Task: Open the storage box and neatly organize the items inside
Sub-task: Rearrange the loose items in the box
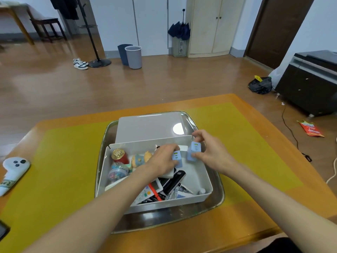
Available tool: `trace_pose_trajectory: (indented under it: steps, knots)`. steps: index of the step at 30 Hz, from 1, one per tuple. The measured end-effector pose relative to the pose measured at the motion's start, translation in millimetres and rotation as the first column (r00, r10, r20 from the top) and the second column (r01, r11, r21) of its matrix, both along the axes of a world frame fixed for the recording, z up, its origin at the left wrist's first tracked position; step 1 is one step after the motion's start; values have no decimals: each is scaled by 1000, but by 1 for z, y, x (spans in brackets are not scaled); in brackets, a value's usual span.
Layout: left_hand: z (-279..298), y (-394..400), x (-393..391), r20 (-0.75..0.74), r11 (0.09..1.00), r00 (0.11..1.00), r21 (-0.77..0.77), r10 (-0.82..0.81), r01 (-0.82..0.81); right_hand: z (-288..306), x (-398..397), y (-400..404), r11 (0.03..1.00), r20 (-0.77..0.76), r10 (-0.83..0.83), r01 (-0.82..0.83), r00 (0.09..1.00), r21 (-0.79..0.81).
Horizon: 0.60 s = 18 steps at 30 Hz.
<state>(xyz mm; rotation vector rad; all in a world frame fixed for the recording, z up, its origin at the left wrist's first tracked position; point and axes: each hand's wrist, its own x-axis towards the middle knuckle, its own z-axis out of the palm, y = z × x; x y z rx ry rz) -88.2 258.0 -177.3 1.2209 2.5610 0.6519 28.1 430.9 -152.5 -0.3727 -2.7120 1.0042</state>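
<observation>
Since the lid (149,127) already lies flat behind the storage box (200,172), count the opening as done and the sorting as under way. Nearest you, at the box's 6 o'clock edge, sits the unsorted heap: a calculator-like device (145,193), an orange-red pen (155,192), a black stapler-shaped item (175,181) and dark markers, overlapping at mixed angles; a small white bottle (202,191) stands in the 5 o'clock corner. This end looks like most of the work left. Toward 9 o'clock lies a clear ball of coloured bits (117,172), and beyond it, at 10 to 11 o'clock, a red jar with a gold lid (120,156) stands upright beside a small plush figure (141,159); these already read as loosely grouped along the left and far wall. At mid-box your left hand (162,159) grips one blue charger block (177,157), fingers curled over it, and seems to rest on a white slab below it, though what that slab is cannot be told. Just beside it, toward 2 o'clock, your right hand (211,152) pinches a second blue charger block (193,152) between thumb and fingertips, raised above the bare right-hand floor of the box. The two blocks are near but apart; pairing them in that free area is the likely step in hand. Box and lid sit in a metal tray (217,201) on the yellow-topped table (73,161); at the table's 9 o'clock rests a white controller (14,168).
</observation>
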Motion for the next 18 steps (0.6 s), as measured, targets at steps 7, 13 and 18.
trace_pose_trajectory:
  steps: [7, 13, 18]
  knots:
    - [-13, 0, -3, -76, 996, 997, 89, 9, -2, -12, -10, -9, 855, 87, 79, -113, 993, 507]
    - [-17, 7, 2, -64, 990, 998, 142, 9, 0, -11, -16, -12, 712, 176, 112, -202, 978, 672]
    - [-22, 11, 5, -71, 983, 997, 183, 32, -18, -7, -9, -11, 629, 169, -15, -123, 985, 768]
